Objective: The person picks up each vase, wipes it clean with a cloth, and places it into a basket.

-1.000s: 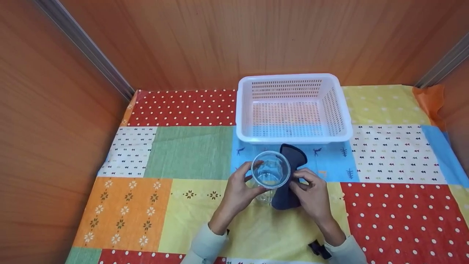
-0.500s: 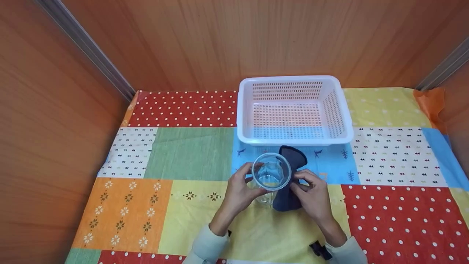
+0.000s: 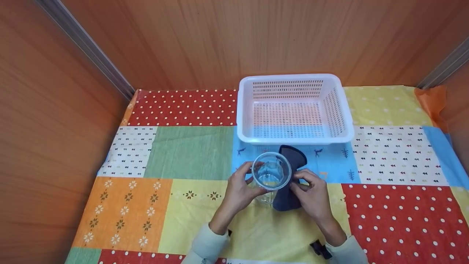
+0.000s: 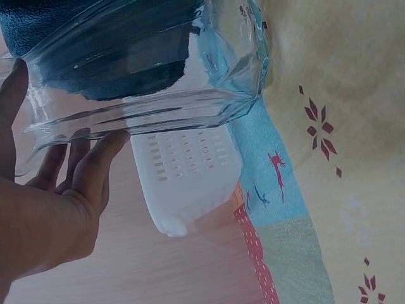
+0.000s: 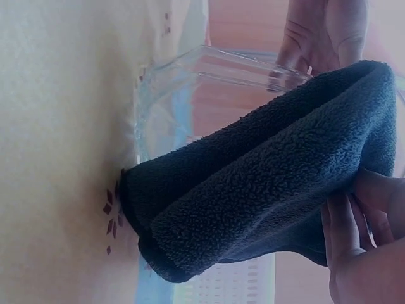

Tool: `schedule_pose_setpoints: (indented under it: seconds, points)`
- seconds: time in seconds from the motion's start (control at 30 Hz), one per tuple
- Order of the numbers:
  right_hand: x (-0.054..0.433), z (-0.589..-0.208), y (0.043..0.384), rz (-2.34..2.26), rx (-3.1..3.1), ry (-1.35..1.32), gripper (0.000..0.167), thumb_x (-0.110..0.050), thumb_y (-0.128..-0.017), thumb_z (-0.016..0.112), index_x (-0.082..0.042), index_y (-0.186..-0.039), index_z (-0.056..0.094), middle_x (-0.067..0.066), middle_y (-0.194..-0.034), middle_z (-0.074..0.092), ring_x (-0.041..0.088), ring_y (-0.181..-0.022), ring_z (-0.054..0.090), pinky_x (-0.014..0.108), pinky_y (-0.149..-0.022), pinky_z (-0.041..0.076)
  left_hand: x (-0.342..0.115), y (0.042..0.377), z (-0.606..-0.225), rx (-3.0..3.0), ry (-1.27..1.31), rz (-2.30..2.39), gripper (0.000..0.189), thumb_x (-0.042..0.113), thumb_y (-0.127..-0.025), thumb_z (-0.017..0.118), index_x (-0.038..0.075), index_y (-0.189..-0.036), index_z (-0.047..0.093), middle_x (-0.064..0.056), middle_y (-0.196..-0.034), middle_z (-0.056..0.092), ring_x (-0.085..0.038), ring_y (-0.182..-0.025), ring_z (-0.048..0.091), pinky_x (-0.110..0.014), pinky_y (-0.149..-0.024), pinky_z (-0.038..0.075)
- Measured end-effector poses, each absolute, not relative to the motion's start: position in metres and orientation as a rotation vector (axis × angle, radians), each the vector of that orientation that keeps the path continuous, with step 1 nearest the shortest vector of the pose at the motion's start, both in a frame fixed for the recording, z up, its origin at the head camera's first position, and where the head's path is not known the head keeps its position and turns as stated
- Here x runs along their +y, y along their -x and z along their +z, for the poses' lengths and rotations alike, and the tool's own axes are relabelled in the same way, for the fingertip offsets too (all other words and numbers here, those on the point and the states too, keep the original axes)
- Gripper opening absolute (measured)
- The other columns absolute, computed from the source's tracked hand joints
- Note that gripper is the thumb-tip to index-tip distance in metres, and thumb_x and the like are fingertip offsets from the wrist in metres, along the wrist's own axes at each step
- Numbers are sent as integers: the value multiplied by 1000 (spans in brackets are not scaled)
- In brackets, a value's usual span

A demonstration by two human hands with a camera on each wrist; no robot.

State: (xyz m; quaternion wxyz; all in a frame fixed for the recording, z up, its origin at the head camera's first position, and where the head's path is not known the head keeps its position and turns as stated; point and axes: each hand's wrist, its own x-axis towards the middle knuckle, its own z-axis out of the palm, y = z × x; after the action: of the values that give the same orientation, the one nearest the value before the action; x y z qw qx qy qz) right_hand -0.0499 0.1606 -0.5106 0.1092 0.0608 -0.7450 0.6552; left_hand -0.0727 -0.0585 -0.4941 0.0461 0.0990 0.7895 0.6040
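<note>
My left hand (image 3: pixel 238 189) grips a clear glass cup (image 3: pixel 270 179) near its rim, thumb on the near side and fingers round the far side. The cup is faceted and stands upright, mouth toward the head camera. Along its right side hangs a dark blue-grey towel (image 3: pixel 286 200), which my right hand (image 3: pixel 314 192) pinches between thumb and fingers. In the right wrist view, the fuzzy towel (image 5: pixel 266 177) is folded over and hides much of the cup. Through the glass cup (image 4: pixel 243 88) in the left wrist view, the dark towel shows behind its wall.
Just beyond the hands sits a white slotted plastic basket (image 3: pixel 293 140) with nothing in it. A patchwork-print tablecloth (image 3: pixel 194 154) covers the table. Wood-grain panels (image 3: pixel 183 44) rise at the back and both sides.
</note>
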Motion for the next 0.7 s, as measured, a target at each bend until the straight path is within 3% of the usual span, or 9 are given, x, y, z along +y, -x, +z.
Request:
schedule_pose_setpoints:
  seconds: [0.47,0.7]
  points:
    - [164,-523,49,1817,-2347,-135,23,22,-81,76,2,-92,72,9,-96,68,18,-96,70,19,-80,60,-58,73,-495,2428,-289,1843,62,12,-77,96,8,-131,67,-11,-129,68,-35,-119,62,-62,-101,55]
    - [169,-529,49,1863,-2436,-39,19,18,-85,76,7,-98,69,14,-102,69,6,-98,69,22,-80,61,-58,73,-496,2406,-268,1854,63,11,-76,96,6,-131,67,-10,-129,68,-33,-119,61,-62,-101,55]
